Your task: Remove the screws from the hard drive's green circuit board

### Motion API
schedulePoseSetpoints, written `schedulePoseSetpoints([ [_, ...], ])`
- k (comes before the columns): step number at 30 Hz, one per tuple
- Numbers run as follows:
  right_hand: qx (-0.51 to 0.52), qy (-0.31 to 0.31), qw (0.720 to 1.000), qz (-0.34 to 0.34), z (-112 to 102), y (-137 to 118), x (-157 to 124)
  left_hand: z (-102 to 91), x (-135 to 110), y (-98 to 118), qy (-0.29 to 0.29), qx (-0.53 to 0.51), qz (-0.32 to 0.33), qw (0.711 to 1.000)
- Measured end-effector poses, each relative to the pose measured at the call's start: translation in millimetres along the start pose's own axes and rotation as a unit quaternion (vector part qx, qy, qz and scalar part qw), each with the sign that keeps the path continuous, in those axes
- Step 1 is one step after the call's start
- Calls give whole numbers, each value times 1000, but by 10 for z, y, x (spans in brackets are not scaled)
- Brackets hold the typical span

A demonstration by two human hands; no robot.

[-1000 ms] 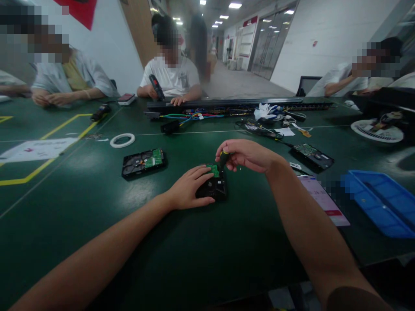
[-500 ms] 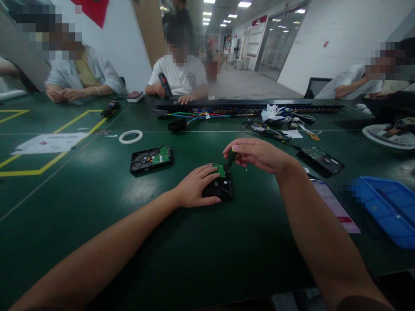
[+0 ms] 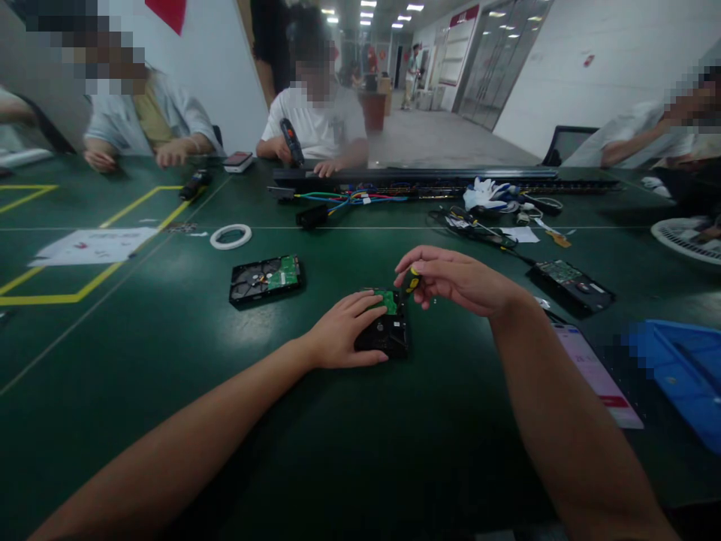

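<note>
A hard drive (image 3: 394, 336) lies on the green table in front of me, its green circuit board facing up. My left hand (image 3: 345, 330) rests over its left part with the fingers stretched out, the thumb along the near edge. Between the thumb and fingers of my right hand (image 3: 451, 276) is a screwdriver (image 3: 413, 281) with a dark and yellow handle. It stands tilted over the right side of the board; its tip is too small to make out. A tiny bright bit, perhaps a screw, shows just under the right hand.
Another hard drive (image 3: 266, 279) lies to the left, a third (image 3: 571, 285) to the right. Near them are a white tape ring (image 3: 230, 237), a phone (image 3: 600, 376), a blue tray (image 3: 684, 376), cables (image 3: 473, 227) and gloves (image 3: 487, 194). Across the table a person holds a power drill (image 3: 291, 143).
The screwdriver handle has turned in my right hand, showing more yellow. My left hand stays on the hard drive. The view has shifted slightly.
</note>
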State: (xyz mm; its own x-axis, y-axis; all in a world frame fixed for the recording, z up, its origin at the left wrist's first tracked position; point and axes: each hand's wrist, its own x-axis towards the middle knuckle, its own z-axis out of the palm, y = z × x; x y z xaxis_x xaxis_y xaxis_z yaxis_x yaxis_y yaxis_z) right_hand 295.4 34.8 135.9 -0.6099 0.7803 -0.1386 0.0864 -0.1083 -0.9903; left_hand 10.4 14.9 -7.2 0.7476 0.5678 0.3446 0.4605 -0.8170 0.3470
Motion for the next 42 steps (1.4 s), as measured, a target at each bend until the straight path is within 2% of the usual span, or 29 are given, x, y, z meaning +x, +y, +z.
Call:
schedulePoseSetpoints([
  [6,-36,-20,999,-4,-26,-16,41,-12,28,-24,-5,1,-6,1000],
  [13,-104,17,994,-40,-31,-54,91,-53,59,-54,-18,-3,-15,1000],
  [23,-80,80,993,-26,-20,-68,173,-90,99,-69,-25,-16,-28,999],
  [33,-180,46,980,-66,80,-170,44,-56,45,-23,-18,-7,-16,1000],
  [37,-163,47,984,-56,113,-149,23,-81,54,43,-17,6,-10,1000],
  [42,-102,107,989,-26,116,-134,9,-112,68,125,-29,9,-21,999],
])
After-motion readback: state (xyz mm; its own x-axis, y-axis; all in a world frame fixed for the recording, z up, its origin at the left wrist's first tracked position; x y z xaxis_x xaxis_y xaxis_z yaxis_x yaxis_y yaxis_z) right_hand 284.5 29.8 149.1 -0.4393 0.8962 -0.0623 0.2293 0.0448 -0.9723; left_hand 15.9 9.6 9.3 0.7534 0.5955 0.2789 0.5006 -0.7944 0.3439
